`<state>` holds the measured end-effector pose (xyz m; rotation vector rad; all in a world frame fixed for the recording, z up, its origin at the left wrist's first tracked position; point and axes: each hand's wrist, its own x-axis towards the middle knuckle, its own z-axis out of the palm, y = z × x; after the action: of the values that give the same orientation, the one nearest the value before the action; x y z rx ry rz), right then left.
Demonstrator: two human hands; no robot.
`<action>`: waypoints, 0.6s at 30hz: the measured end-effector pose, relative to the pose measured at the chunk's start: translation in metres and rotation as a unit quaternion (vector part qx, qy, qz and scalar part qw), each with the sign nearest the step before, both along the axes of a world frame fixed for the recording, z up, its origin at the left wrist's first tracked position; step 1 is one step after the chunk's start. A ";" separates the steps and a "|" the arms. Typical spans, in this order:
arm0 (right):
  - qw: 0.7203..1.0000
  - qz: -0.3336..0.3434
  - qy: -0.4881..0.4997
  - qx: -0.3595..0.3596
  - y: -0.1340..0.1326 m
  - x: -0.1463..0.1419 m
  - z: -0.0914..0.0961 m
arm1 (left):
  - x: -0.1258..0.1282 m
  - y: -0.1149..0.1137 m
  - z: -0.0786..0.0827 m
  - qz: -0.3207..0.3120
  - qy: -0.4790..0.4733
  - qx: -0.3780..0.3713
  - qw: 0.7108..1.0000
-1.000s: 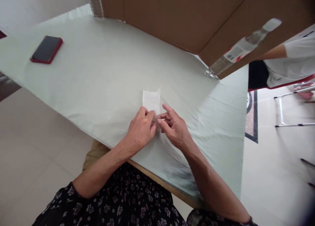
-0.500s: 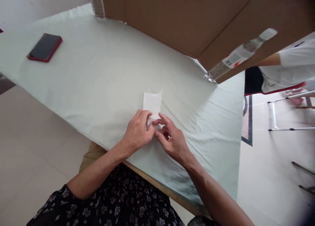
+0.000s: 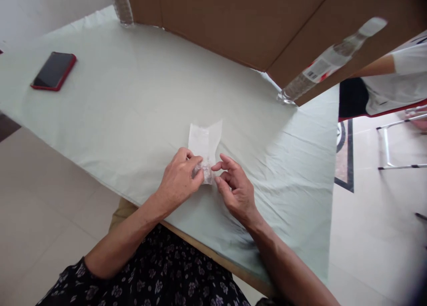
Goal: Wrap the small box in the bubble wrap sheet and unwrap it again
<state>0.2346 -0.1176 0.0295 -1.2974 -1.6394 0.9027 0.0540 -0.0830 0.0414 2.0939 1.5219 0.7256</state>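
Note:
A thin white sheet, tissue-like (image 3: 200,139), lies on the table with its far corners spread and its near end crumpled. On that near end sits a small clear, shiny bundle (image 3: 207,175), too blurred to name. My left hand (image 3: 182,175) grips the sheet and bundle from the left between thumb and fingers. To the right, my right hand (image 3: 236,186) has its thumb and index finger apart, the fingertips close to the sheet's right edge. Whether they touch it I cannot tell.
A large brown cardboard panel (image 3: 213,26) stands across the far side, with a clear plastic bottle (image 3: 320,70) against its right part and another bottle (image 3: 122,6) at its left. A red-cased phone (image 3: 53,71) lies at the left. Another person's white sleeve (image 3: 410,61) shows beyond.
The sheet's far end has spread wider to the right. My right hand has drawn slightly away to the right, uncovering the clear bundle. My left hand keeps its grip.

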 end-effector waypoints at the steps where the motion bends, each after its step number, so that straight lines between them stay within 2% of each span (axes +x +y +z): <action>1: 1.000 0.000 -0.009 0.002 0.002 0.001 0.002 | 0.001 -0.001 0.001 0.009 0.018 0.010 1.000; 4: 0.999 -0.003 -0.030 0.018 0.008 0.003 0.009 | 0.003 -0.003 0.006 0.012 0.056 0.012 0.998; 7: 0.999 -0.032 -0.026 0.024 0.008 0.012 0.011 | 0.003 -0.002 0.011 0.000 0.062 -0.023 0.998; 10: 0.998 -0.064 -0.013 -0.015 0.001 0.024 0.008 | 0.003 0.000 0.013 -0.010 0.054 -0.053 0.997; 12: 0.998 -0.048 -0.020 -0.045 -0.007 0.030 0.005 | 0.002 0.001 0.012 -0.015 0.048 -0.055 0.997; 15: 0.994 -0.013 -0.105 -0.034 -0.015 0.027 0.000 | 0.001 0.002 0.010 -0.021 0.044 -0.045 0.998; 18: 0.976 -0.020 -0.213 0.033 -0.014 0.015 -0.005 | 0.001 0.002 0.009 -0.022 0.045 -0.038 0.998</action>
<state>0.2495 -0.1319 0.0249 -1.5467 -1.9415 0.5633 0.0547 -0.0809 0.0507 2.1224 1.5204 0.5545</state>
